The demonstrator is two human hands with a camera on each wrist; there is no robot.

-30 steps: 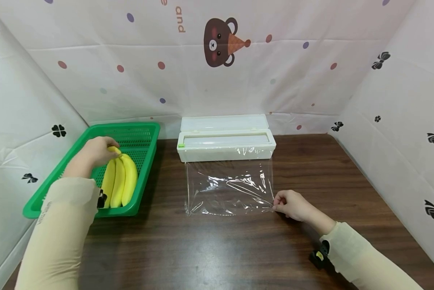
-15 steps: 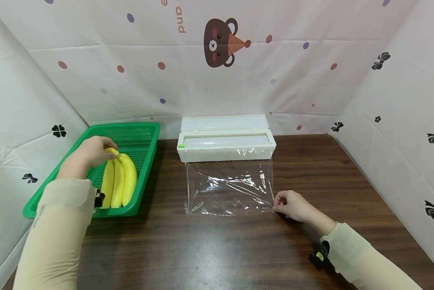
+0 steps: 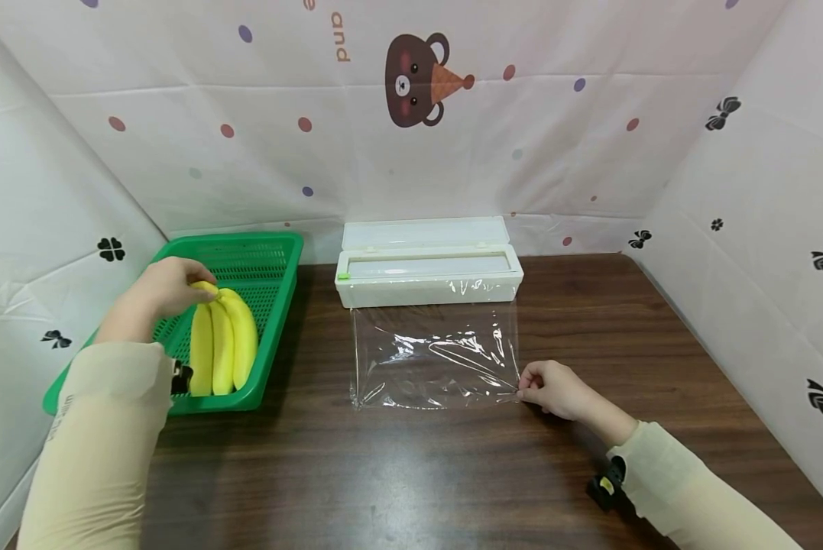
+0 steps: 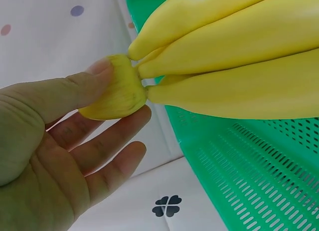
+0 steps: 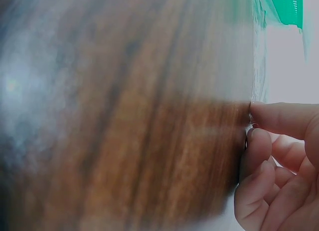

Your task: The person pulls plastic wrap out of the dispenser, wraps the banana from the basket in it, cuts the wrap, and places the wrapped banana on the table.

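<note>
My left hand (image 3: 166,286) pinches the stem end of a bunch of yellow bananas (image 3: 222,340) at the green basket (image 3: 289,305). In the left wrist view the thumb presses on top of the stubby stem (image 4: 119,89), with fingers beneath it, and the bananas (image 4: 239,56) stretch off to the right. Clear cling film (image 3: 425,359) lies drawn out over the table from a white dispenser box (image 3: 428,290). Its front right corner is pinched between thumb and fingertips of my right hand (image 3: 555,391). The right wrist view shows that hand (image 5: 284,166) low at the wooden surface.
Behind the dispenser its white lid (image 3: 425,233) stands raised. A small green piece (image 3: 343,276) sits at the box's left end. Patterned white sheeting (image 3: 521,153) encloses the dark wooden table (image 3: 397,473) at the back and both sides.
My left hand has shifted slightly to the left, and the bananas' stem end has moved along with it inside the basket. The right hand and the cling film have stayed put.
</note>
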